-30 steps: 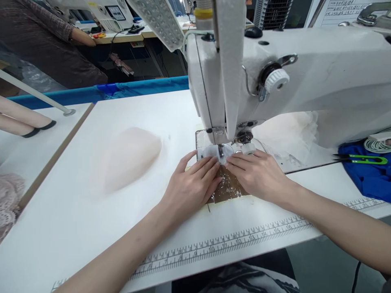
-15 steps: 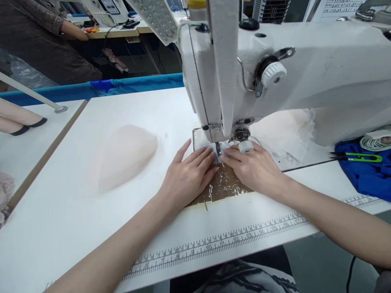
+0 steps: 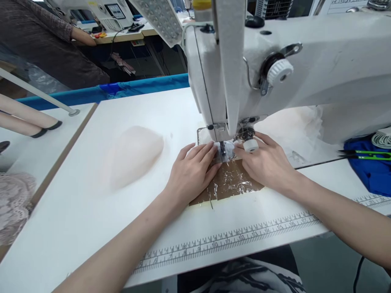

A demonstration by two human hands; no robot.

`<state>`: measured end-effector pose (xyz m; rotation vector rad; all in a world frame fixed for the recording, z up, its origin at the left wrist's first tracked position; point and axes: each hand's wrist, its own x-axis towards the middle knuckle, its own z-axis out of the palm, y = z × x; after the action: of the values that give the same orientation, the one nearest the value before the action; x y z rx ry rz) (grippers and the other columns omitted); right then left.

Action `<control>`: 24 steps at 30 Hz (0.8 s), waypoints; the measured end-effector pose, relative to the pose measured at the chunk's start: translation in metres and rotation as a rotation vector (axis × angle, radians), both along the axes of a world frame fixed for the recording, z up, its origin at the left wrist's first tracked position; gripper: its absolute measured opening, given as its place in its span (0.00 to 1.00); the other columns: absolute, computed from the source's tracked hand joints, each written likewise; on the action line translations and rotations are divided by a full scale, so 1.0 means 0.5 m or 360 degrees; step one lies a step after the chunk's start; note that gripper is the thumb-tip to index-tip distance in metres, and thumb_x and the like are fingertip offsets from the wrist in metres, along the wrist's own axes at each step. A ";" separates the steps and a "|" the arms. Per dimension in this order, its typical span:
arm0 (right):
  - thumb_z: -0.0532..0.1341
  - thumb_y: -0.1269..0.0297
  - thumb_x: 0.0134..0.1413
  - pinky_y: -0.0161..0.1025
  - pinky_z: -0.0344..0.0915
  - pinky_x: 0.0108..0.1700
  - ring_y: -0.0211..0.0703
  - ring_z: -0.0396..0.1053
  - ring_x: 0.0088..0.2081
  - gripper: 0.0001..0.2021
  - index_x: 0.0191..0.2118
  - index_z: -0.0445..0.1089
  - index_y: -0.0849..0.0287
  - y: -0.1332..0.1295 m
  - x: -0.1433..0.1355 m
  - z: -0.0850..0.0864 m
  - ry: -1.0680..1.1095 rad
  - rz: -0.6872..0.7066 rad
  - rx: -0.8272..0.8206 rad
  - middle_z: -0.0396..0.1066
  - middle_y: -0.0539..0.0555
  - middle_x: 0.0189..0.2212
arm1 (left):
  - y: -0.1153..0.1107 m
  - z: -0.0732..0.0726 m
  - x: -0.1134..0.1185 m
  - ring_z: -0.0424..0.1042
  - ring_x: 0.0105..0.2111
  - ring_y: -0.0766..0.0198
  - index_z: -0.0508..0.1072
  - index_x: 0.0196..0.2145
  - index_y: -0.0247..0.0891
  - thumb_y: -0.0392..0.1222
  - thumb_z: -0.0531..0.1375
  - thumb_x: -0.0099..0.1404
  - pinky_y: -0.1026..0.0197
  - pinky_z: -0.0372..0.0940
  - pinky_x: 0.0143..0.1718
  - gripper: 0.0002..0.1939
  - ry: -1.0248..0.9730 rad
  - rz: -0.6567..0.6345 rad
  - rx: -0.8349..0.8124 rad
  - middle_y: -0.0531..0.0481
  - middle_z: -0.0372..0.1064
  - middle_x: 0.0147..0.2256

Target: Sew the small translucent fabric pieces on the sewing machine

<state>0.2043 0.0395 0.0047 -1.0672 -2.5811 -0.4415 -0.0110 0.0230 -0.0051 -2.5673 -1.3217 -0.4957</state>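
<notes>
**Pale cloth [image 3: 229, 152] under sewing machine [image 3: 207, 81]**

It lies at the frame's centre. The left hand [image 3: 193, 171] presses it, fingers together, thumb apart; the right hand [image 3: 269, 162] is beside it, fingers bent, tips partly hidden. The white table [image 3: 73, 195] bears a printed ruler [image 3: 229, 244] at lower centre. A person [image 3: 55, 53] stands upper left.

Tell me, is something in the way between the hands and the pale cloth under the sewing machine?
Nothing visible blocks the left hand; its fingertips are at the pale cloth. A white knob hangs above the right hand, whose fingers seem to reach beneath.
</notes>
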 end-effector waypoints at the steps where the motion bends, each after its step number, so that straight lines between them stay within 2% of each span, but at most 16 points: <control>1: 0.52 0.78 0.54 0.47 0.57 0.57 0.46 0.70 0.41 0.15 0.41 0.74 0.62 0.000 0.001 0.000 0.0002 -0.0020 0.0012 0.76 0.55 0.38 | 0.001 0.001 0.000 0.69 0.50 0.51 0.67 0.53 0.30 0.46 0.52 0.68 0.45 0.62 0.53 0.21 0.0015 0.0022 0.0014 0.39 0.70 0.51; 5: 0.53 0.78 0.53 0.46 0.57 0.58 0.46 0.69 0.44 0.16 0.44 0.72 0.64 0.001 0.002 0.001 0.0002 -0.0048 0.0031 0.75 0.56 0.39 | -0.013 0.012 0.007 0.68 0.49 0.47 0.71 0.48 0.30 0.46 0.53 0.67 0.39 0.54 0.58 0.19 0.0130 0.0040 0.0131 0.38 0.73 0.41; 7: 0.53 0.79 0.52 0.46 0.56 0.59 0.46 0.69 0.44 0.16 0.44 0.72 0.63 0.001 0.003 0.000 0.0011 -0.0044 0.0038 0.75 0.56 0.39 | -0.033 0.020 0.015 0.71 0.43 0.50 0.72 0.45 0.32 0.44 0.54 0.67 0.39 0.57 0.56 0.16 0.0175 -0.0036 0.0157 0.41 0.73 0.36; 9: 0.53 0.79 0.51 0.46 0.56 0.59 0.46 0.70 0.43 0.16 0.42 0.73 0.63 0.001 0.003 0.000 0.0039 -0.0018 0.0050 0.76 0.56 0.38 | -0.058 0.029 0.023 0.72 0.34 0.57 0.71 0.45 0.32 0.39 0.53 0.67 0.49 0.68 0.45 0.12 0.0128 -0.0228 0.0111 0.45 0.73 0.32; 11: 0.53 0.79 0.51 0.46 0.57 0.58 0.46 0.70 0.42 0.15 0.40 0.74 0.61 0.000 0.004 -0.001 0.0091 0.0027 0.0045 0.76 0.55 0.36 | -0.076 0.037 0.025 0.71 0.29 0.64 0.68 0.48 0.33 0.32 0.51 0.67 0.61 0.69 0.30 0.13 -0.0022 -0.0468 0.0045 0.48 0.73 0.32; 12: 0.53 0.79 0.51 0.46 0.57 0.57 0.46 0.70 0.41 0.15 0.39 0.74 0.61 -0.001 0.004 -0.001 0.0122 0.0048 0.0028 0.76 0.54 0.35 | -0.079 0.040 0.022 0.72 0.30 0.65 0.66 0.50 0.33 0.30 0.49 0.67 0.64 0.67 0.27 0.15 -0.0113 -0.0516 0.0022 0.48 0.73 0.34; 14: 0.53 0.79 0.52 0.46 0.60 0.53 0.45 0.70 0.38 0.15 0.38 0.75 0.60 -0.003 0.003 0.001 0.0184 0.0073 -0.0037 0.76 0.53 0.33 | -0.074 0.046 0.012 0.72 0.38 0.64 0.64 0.52 0.36 0.30 0.46 0.68 0.64 0.69 0.30 0.17 -0.0243 -0.0392 -0.0027 0.46 0.72 0.41; 16: 0.53 0.78 0.54 0.45 0.62 0.48 0.45 0.70 0.36 0.14 0.38 0.75 0.60 -0.008 0.001 0.005 0.0251 0.0081 -0.0126 0.76 0.53 0.32 | -0.057 0.047 -0.003 0.71 0.43 0.59 0.64 0.52 0.37 0.36 0.48 0.69 0.59 0.69 0.35 0.15 -0.0228 -0.0143 -0.0139 0.42 0.69 0.47; 18: 0.53 0.73 0.58 0.43 0.62 0.43 0.44 0.70 0.36 0.12 0.38 0.74 0.59 -0.014 -0.003 0.011 0.0336 0.0084 -0.0253 0.76 0.52 0.31 | -0.041 0.045 -0.016 0.72 0.38 0.57 0.66 0.49 0.37 0.44 0.52 0.68 0.57 0.67 0.33 0.15 -0.0123 -0.0018 -0.0311 0.43 0.71 0.43; 20: 0.54 0.64 0.61 0.41 0.62 0.39 0.44 0.70 0.35 0.10 0.37 0.74 0.58 -0.023 -0.010 0.017 0.0450 0.0096 -0.0454 0.75 0.51 0.30 | -0.035 0.043 -0.021 0.69 0.28 0.62 0.69 0.41 0.38 0.47 0.52 0.68 0.58 0.64 0.31 0.12 -0.0098 0.0030 -0.0469 0.49 0.73 0.34; 22: 0.57 0.55 0.59 0.39 0.61 0.36 0.42 0.69 0.34 0.13 0.35 0.73 0.58 -0.031 -0.017 0.023 0.0545 0.0121 -0.0709 0.73 0.51 0.31 | -0.038 0.043 -0.019 0.66 0.24 0.65 0.68 0.35 0.39 0.44 0.50 0.69 0.59 0.62 0.32 0.10 -0.0259 0.0074 -0.0620 0.53 0.72 0.29; 24: 0.61 0.51 0.55 0.37 0.61 0.33 0.40 0.68 0.32 0.14 0.33 0.72 0.57 -0.038 -0.024 0.028 0.0585 0.0139 -0.0938 0.72 0.50 0.31 | -0.044 0.047 -0.011 0.67 0.27 0.65 0.67 0.34 0.40 0.41 0.50 0.69 0.60 0.61 0.33 0.08 -0.0576 0.0110 -0.0799 0.53 0.71 0.30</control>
<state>0.1921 0.0205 0.0185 -1.0702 -2.4471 0.5268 -0.0166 0.0010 0.0183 -2.9059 -1.8540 -0.7207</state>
